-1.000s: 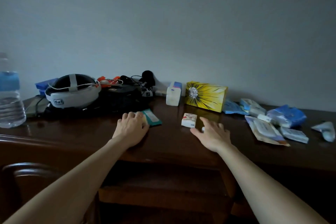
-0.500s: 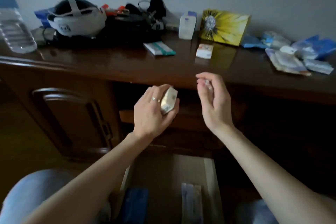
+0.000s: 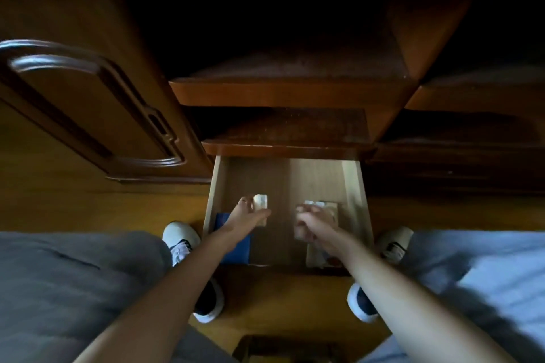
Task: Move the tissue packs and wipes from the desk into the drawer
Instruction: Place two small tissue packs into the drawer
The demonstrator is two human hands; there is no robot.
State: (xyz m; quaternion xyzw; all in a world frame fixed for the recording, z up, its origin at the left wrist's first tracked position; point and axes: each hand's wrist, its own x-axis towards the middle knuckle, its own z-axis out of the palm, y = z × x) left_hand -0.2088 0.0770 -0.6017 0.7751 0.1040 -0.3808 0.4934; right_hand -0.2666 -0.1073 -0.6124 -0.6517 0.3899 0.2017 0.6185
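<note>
Head view: pale rectangular tissue pack [image 3: 261, 206], wooden drawer [image 3: 355, 186]

Both hands reached into open drawer [image 3: 352, 186]. Left hand [image 3: 246, 215] held small tissue pack [image 3: 261, 206], thumb under it. Right hand [image 3: 312, 221] blurred over pale pack [image 3: 323, 206]; grip unclear. Blue pack [image 3: 233, 242] lay at drawer's left.

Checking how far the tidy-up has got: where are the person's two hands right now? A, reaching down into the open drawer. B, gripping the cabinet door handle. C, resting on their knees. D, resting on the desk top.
A: the left hand and right hand are both down inside the open drawer, each at a small pack.
</note>
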